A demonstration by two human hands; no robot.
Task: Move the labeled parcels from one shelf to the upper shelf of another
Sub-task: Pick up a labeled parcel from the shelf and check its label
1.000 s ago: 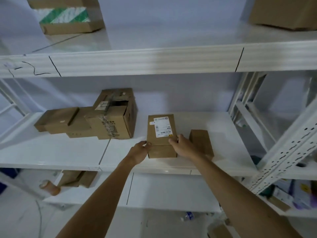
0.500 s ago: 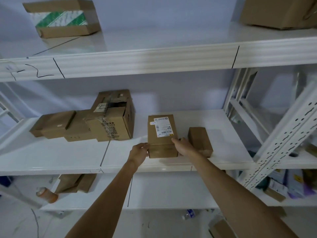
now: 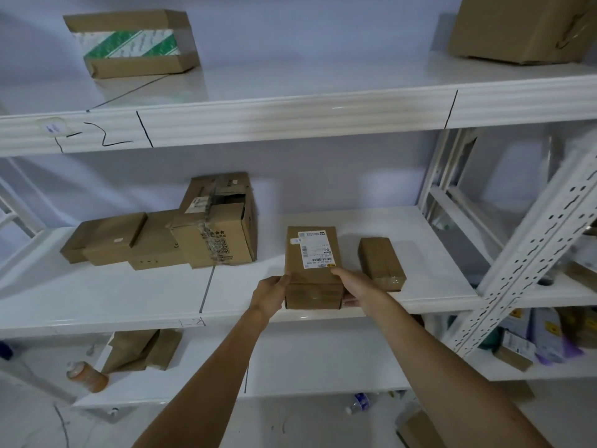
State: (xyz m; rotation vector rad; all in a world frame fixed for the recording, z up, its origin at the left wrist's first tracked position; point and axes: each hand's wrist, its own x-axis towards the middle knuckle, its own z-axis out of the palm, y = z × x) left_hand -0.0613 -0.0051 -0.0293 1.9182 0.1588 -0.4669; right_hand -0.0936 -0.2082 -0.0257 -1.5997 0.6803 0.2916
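A small brown parcel [image 3: 308, 253] with a white shipping label on top sits at the front of the white middle shelf [image 3: 129, 305], its near end over the shelf's edge. My left hand [image 3: 269, 294] presses its left near corner. My right hand [image 3: 350, 286] grips its right near corner, thumb on top by the label. Above runs the white upper shelf [image 3: 290, 88], largely bare in its centre.
A small plain box [image 3: 381, 261] lies just right of the parcel. A cluster of brown boxes [image 3: 181, 234] stands to the left. A green-taped box [image 3: 129, 43] and a large box [image 3: 517, 27] sit on the upper shelf. A perforated upright [image 3: 533, 247] slants at right.
Both hands have stayed on the labeled parcel and drawn it slightly toward the shelf's front edge. My view has tilted a little upward and left.
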